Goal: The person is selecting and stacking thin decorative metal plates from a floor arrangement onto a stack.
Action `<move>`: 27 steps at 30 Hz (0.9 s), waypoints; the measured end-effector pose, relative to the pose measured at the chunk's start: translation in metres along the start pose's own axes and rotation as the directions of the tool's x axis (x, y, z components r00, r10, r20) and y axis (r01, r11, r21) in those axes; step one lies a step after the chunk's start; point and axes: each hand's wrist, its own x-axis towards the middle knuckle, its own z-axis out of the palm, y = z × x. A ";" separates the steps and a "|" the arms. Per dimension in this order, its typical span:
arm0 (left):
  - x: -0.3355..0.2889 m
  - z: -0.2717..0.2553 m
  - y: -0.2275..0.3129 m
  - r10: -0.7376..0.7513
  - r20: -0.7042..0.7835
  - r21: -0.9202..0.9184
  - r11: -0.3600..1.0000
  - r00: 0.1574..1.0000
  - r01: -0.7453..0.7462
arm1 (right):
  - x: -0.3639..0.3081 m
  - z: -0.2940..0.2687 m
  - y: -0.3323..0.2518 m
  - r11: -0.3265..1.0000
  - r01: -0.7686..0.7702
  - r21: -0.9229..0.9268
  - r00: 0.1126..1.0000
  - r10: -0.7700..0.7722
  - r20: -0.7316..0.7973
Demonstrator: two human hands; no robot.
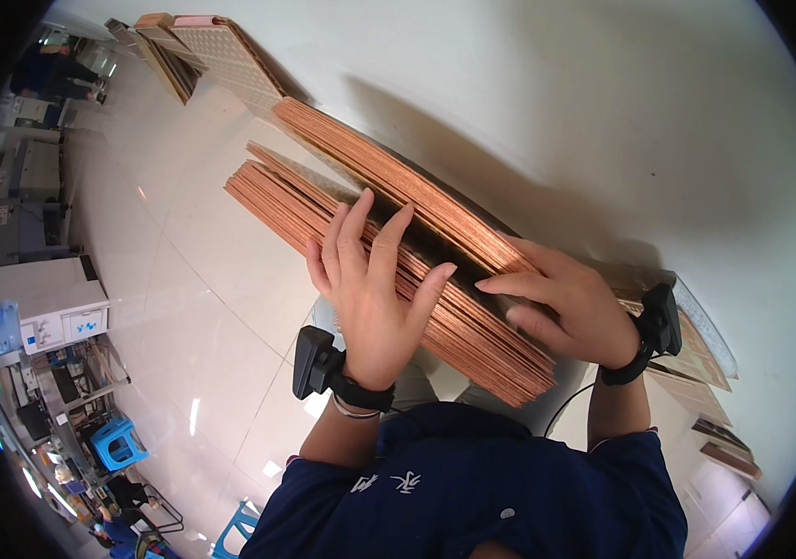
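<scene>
Two leaning stacks of thin, copper-edged sheets stand on edge in front of me, parted by a dark gap. My left hand (pixel 374 303) lies over the near stack (pixel 291 219), fingers spread and fingertips reaching the gap. At the right end of the far stack (pixel 370 158), my right hand (pixel 570 303) straddles its sheets, with fingers on both sides of the edge. The parts of those fingers behind the sheets are hidden. Each wrist wears a black strapped device.
A pale wall (pixel 547 102) rises behind the far stack. Patterned panels (pixel 230 56) lean on it at the upper left, and more boards (pixel 696 345) stand beyond my right hand. Leftward across the tiled floor (pixel 202 252) are a blue stool (pixel 118 443), a white cabinet (pixel 62 307) and people.
</scene>
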 end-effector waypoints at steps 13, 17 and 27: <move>-0.002 -0.002 0.001 0.002 0.012 0.006 1.000 1.000 -0.002 | -0.001 0.002 -0.005 0.999 -0.023 -0.029 1.000 0.023 0.015; -0.003 -0.001 0.000 0.007 0.004 0.029 1.000 1.000 -0.007 | -0.003 0.008 0.004 1.000 0.000 -0.026 1.000 0.000 -0.015; -0.004 -0.001 -0.002 0.024 -0.008 0.063 0.998 1.000 -0.023 | -0.002 0.001 -0.007 1.000 -0.030 0.004 0.999 0.030 0.023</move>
